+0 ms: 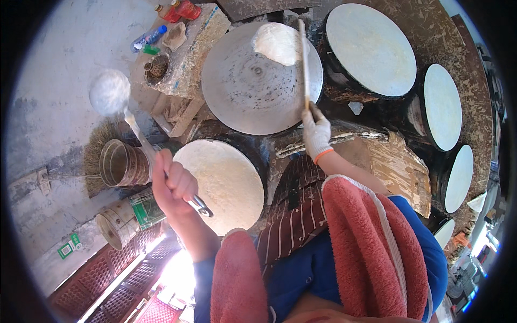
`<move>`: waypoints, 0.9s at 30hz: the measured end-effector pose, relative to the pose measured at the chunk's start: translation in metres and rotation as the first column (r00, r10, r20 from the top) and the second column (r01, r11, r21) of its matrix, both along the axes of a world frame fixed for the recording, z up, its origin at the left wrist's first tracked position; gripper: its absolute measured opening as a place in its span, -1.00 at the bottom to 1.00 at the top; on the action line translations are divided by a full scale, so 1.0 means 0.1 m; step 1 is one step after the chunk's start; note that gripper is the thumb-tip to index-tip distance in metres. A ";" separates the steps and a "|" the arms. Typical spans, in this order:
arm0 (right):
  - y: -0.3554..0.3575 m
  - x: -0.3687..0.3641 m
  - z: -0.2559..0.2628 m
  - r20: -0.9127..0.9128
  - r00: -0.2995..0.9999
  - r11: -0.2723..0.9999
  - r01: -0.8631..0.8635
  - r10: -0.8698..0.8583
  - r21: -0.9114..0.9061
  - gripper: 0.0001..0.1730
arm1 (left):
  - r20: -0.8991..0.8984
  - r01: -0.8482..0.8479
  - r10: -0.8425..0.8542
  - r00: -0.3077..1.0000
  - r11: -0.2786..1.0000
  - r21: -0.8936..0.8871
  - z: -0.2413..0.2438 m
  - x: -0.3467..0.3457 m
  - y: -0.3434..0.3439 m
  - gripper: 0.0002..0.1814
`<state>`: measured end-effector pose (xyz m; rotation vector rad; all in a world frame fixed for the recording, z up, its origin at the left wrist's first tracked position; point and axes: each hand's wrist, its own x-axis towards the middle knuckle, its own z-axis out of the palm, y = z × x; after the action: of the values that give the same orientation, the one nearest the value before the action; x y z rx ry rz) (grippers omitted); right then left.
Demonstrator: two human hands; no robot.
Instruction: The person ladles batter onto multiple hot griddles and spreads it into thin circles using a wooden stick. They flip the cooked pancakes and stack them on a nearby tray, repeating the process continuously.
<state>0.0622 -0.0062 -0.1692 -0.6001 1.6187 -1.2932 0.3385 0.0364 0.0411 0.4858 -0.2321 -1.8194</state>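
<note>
My bare left hand point(173, 181) is closed round the handle of a metal ladle point(110, 92), raised at the left, its bowl coated in pale batter. My right hand point(317, 131), in a white knitted glove with an orange cuff, grips one end of a long, thin stick point(305, 64). The stick lies across the right side of a round grey griddle point(242, 93). Beside and partly under it, a mound of pale batter point(276, 43) rests near the griddle's far edge. Below my left hand is a round surface covered with a cream-coloured layer point(230, 189).
Several more round griddles with pale layers point(371, 48) curve along the right. Bottles point(188, 9) and a small pot point(157, 68) stand on a crusted ledge point(194, 60). Buckets point(117, 163) and a straw broom point(95, 149) are at the left by the wall.
</note>
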 end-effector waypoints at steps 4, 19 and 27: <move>-0.41 0.54 -0.03 -0.026 0.988 0.988 -0.150 0.151 0.028 -0.53 | 0.000 -0.028 0.028 1.000 0.994 0.110 -0.09 -0.04 0.23 -0.69; -0.53 0.23 0.08 -0.250 0.872 0.900 -0.437 0.422 -0.006 -0.53 | 0.398 -0.364 0.236 0.887 0.886 0.287 -0.10 -0.21 0.86 -0.66; -1.05 -0.74 0.13 -0.333 0.846 0.898 -0.439 0.417 0.008 -0.55 | 0.326 -0.497 0.395 0.859 0.797 0.344 -0.16 -0.35 0.95 -0.64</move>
<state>-0.0122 -0.1113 -0.1558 -1.2005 1.5802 -0.9482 0.3036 0.1311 0.0253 0.9811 0.1171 -1.3285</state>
